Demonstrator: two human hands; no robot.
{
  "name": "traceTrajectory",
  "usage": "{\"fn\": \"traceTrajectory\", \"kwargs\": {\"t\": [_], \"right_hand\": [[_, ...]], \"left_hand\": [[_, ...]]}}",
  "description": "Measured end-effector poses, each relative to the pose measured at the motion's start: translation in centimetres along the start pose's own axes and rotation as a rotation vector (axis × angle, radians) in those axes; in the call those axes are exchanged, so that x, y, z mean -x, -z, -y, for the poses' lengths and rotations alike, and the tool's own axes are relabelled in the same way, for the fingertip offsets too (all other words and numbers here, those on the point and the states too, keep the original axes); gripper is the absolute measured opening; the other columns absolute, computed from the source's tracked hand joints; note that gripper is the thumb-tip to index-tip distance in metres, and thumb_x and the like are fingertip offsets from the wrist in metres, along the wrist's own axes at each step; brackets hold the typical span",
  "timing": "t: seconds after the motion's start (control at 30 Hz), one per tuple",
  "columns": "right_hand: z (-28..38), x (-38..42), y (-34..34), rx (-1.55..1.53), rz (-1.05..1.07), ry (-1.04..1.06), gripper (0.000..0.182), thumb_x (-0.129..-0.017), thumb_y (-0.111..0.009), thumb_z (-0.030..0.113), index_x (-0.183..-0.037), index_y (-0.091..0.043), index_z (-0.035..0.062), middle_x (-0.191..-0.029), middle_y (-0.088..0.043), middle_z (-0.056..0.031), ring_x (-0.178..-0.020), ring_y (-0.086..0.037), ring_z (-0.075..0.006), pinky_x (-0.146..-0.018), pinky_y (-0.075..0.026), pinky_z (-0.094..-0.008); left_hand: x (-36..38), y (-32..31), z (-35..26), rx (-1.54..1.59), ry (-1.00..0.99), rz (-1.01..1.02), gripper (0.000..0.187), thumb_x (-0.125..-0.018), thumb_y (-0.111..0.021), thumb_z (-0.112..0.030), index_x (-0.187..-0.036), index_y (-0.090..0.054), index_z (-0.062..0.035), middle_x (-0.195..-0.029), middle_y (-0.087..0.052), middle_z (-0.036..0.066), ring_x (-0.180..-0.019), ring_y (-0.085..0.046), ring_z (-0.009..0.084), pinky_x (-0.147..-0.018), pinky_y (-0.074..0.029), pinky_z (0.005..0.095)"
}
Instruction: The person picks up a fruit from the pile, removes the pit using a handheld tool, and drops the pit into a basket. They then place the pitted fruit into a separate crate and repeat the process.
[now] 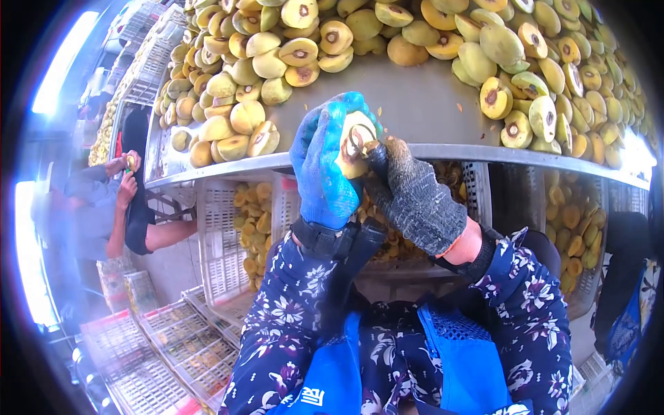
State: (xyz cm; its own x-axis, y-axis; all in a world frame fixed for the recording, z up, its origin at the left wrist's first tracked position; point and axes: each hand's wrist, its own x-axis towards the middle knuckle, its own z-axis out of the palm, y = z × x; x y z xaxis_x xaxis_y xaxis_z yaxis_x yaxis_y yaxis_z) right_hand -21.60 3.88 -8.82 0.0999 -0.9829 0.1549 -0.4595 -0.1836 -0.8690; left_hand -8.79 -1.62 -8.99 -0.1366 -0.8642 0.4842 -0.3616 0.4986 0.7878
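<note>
My left hand (324, 166), in a blue coated glove, is closed around a halved yellow peach (351, 164) with its cut face turned up. In my right hand (420, 197), gloved in grey knit with dark fingertips, is a small pitting tool (368, 146). Its curved metal end rests in the middle of the peach half, at the pit; its handle is mostly hidden by my fingers. Both hands are over the near edge of a metal table (415, 90). Halved peaches (297, 52), many showing brown pits or hollows, are heaped across it.
Below the table edge stand plastic crates (221, 235) holding peach pieces (254, 221). Empty-looking crates (173, 346) lie on the floor at lower left. On the left, another person's hands (126, 173) hold a small item. Someone's dark clothing (626, 304) shows at far right.
</note>
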Motion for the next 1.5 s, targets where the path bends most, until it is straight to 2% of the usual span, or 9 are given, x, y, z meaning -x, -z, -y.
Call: {"fn": "traceTrajectory", "kwargs": {"t": [0.07, 0.2, 0.77, 0.83, 0.9, 0.97, 1.03, 1.37, 1.5], "right_hand": [[0.1, 0.2, 0.0, -0.005, 0.017, -0.075, 0.030, -0.088, -0.062, 0.013, -0.111, -0.047, 0.0019, -0.083, -0.063, -0.0234, -0.082, -0.061, -0.0448, -0.062, -0.049, -0.0457], [0.0, 0.5, -0.4, -0.014, 0.018, -0.117, 0.032, -0.087, -0.064, 0.013, -0.111, -0.047, 0.0011, -0.081, -0.064, -0.0222, -0.080, -0.062, -0.0430, -0.060, -0.049, -0.0446], [3.2, 1.5, 2.3, 0.016, 0.223, -0.435, 0.047, -0.080, -0.070, 0.019, -0.118, -0.049, 0.0025, -0.092, -0.064, -0.0226, -0.093, -0.062, -0.0422, -0.076, -0.051, -0.0445], [-0.3, 2.5, 0.0, -0.032, 0.074, -0.093, 0.038, -0.082, -0.066, 0.020, -0.113, -0.051, 0.0033, -0.092, -0.065, -0.0208, -0.079, -0.066, -0.0381, -0.064, -0.052, -0.0451], [5.3, 0.5, 1.8, -0.292, 0.250, -0.728, 0.042, -0.083, -0.064, 0.014, -0.121, -0.049, 0.0027, -0.098, -0.066, -0.0138, -0.084, -0.068, -0.0230, -0.067, -0.053, -0.0341], [2.0, 1.6, 0.9, -0.362, 0.172, -0.401, 0.038, -0.086, -0.062, 0.008, -0.122, -0.049, 0.0020, -0.095, -0.062, -0.0035, -0.076, -0.060, -0.0110, -0.065, -0.051, -0.0272], [4.2, 1.2, 2.4, -0.472, 0.224, -0.501, 0.037, -0.086, -0.062, 0.007, -0.120, -0.049, 0.0020, -0.095, -0.061, -0.0027, -0.077, -0.058, -0.0107, -0.066, -0.050, -0.0267], [2.9, 2.1, 2.6, -0.379, 0.275, -0.398, 0.041, -0.084, -0.064, 0.007, -0.121, -0.047, 0.0019, -0.104, -0.059, -0.0044, -0.092, -0.056, -0.0129, -0.082, -0.047, -0.0291], [2.2, 2.5, 2.5, -0.506, 0.348, -0.535, 0.042, -0.084, -0.065, 0.009, -0.121, -0.047, 0.0022, -0.104, -0.058, -0.0039, -0.091, -0.056, -0.0138, -0.082, -0.047, -0.0292]], "left_hand": [[0.0, -0.2, 0.1, -0.025, -0.084, -0.020, 0.033, -0.078, -0.058, 0.008, -0.111, -0.056, 0.0041, -0.096, -0.064, 0.010, -0.088, -0.062, 0.0162, -0.080, -0.053, 0.0308], [0.0, -0.4, -1.4, 0.181, 0.075, -0.074, 0.021, -0.094, -0.054, -0.011, -0.108, -0.061, 0.0034, -0.103, -0.064, 0.010, -0.091, -0.062, 0.0169, -0.082, -0.051, 0.0295], [-0.1, -0.5, -1.1, 0.806, 0.273, 0.170, 0.017, -0.092, -0.055, -0.010, -0.103, -0.060, 0.0030, -0.104, -0.065, 0.011, -0.082, -0.061, 0.0143, -0.074, -0.051, 0.0283], [-0.2, 0.6, -0.5, 0.699, 0.261, 0.228, 0.019, -0.089, -0.060, -0.011, -0.104, -0.061, 0.0013, -0.101, -0.065, 0.008, -0.082, -0.060, 0.0125, -0.074, -0.050, 0.0278], [-0.3, 0.2, -0.1, 0.810, 0.326, 0.220, 0.023, -0.086, -0.066, -0.011, -0.106, -0.061, -0.0005, -0.099, -0.064, 0.005, -0.084, -0.059, 0.0107, -0.075, -0.050, 0.0275], [-0.2, 0.4, -0.8, 1.041, 0.372, 0.181, 0.025, -0.084, -0.068, -0.011, -0.106, -0.061, -0.0012, -0.098, -0.064, 0.004, -0.084, -0.058, 0.0098, -0.075, -0.049, 0.0273], [-0.6, 0.7, -2.1, 1.162, 0.374, 0.213, 0.024, -0.087, -0.063, -0.004, -0.111, -0.059, -0.0016, -0.112, -0.062, 0.009, -0.094, -0.059, 0.0129, -0.078, -0.052, 0.0283], [-0.3, 0.6, -1.1, 0.909, 0.440, 0.354, 0.022, -0.086, -0.062, -0.005, -0.107, -0.060, -0.0009, -0.106, -0.063, 0.008, -0.091, -0.059, 0.0119, -0.078, -0.051, 0.0280], [0.0, 0.5, -0.9, 0.673, 0.180, 0.337, 0.020, -0.085, -0.063, -0.005, -0.105, -0.061, -0.0006, -0.103, -0.064, 0.008, -0.092, -0.059, 0.0117, -0.082, -0.050, 0.0294]]}}
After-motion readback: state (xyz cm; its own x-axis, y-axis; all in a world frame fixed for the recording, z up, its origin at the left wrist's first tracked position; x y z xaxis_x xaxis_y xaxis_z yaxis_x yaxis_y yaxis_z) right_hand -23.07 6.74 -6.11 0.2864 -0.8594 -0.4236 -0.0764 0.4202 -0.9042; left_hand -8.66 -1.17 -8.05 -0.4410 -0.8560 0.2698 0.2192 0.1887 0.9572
